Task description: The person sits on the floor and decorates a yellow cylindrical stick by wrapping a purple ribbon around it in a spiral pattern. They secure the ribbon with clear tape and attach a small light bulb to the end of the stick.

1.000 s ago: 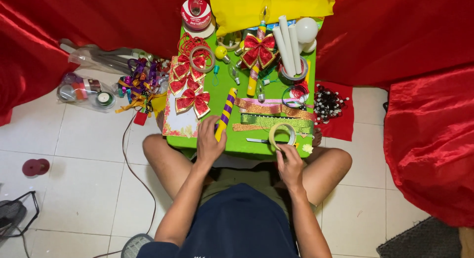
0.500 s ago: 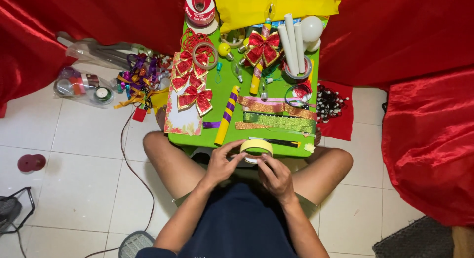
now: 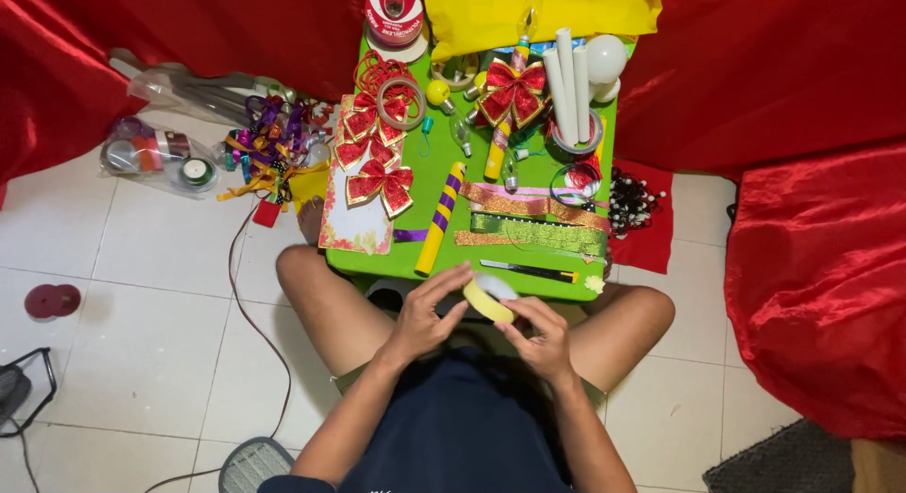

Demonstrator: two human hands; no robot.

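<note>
both hands meet over the lap, just short of the near edge of the green table (image 3: 566, 284). the left hand (image 3: 427, 314) curls its fingers over the top and near side of a pale yellow tape roll (image 3: 488, 298), grasping it; the right hand (image 3: 540, 334) pinches the roll's lower right edge between thumb and fingertips. the roll sits tilted between the two hands, touching both.

just beyond the hands on the table lies a black-handled utility knife (image 3: 527, 268), and past it a stack of glittery ribbon strips (image 3: 538, 219). beyond the left hand lies a yellow-and-purple striped tube (image 3: 440, 219), with red bows (image 3: 379, 182) on a card further left. far ahead, beyond the right hand, stand white rolled tubes (image 3: 572, 83). off to the left, on the tiled floor, a tangle of coloured ribbons (image 3: 269, 149) lies well apart.
</note>
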